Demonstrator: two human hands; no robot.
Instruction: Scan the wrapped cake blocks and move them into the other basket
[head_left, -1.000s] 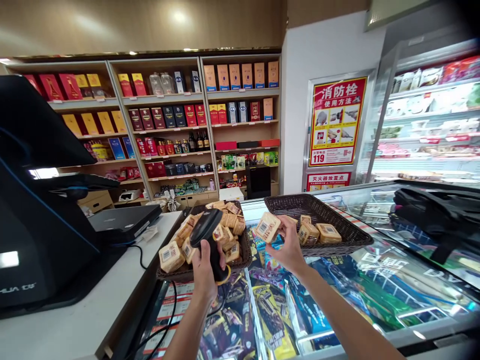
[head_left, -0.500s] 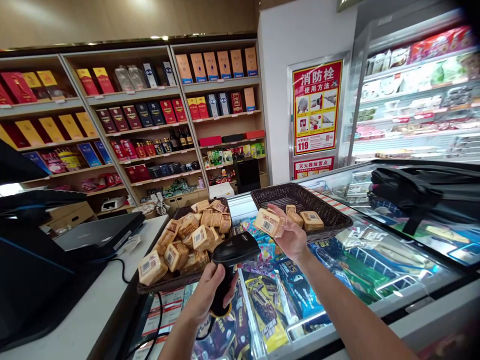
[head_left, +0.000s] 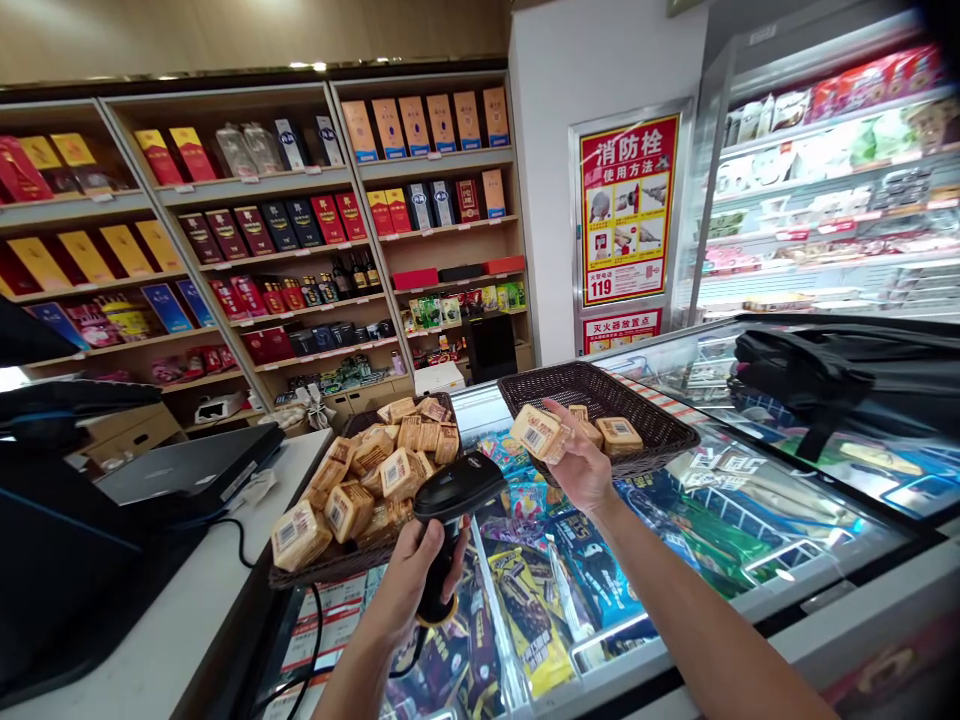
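My left hand [head_left: 412, 575] is wrapped round the grip of a black barcode scanner [head_left: 448, 492], whose head points right. My right hand [head_left: 577, 465] holds up a small tan wrapped snack pack [head_left: 536, 433] with its barcode label facing the scanner. A dark wicker basket [head_left: 330, 563] heaped with several of the same packs sits left of the scanner. A second wicker basket [head_left: 645, 410] behind my right hand holds a few packs [head_left: 618, 434].
Both baskets rest on a glass-topped freezer [head_left: 750, 520] full of ice-cream wrappers. A white counter [head_left: 165, 620] with a black till terminal [head_left: 67, 560] and a cable lies at left. A black bag [head_left: 817, 375] lies on the freezer at right. Shelves of boxed goods line the back wall.
The view swung right and the till slid out at left. My left hand lowered the scanner from in front of the heaped basket and turned its head toward the pack.
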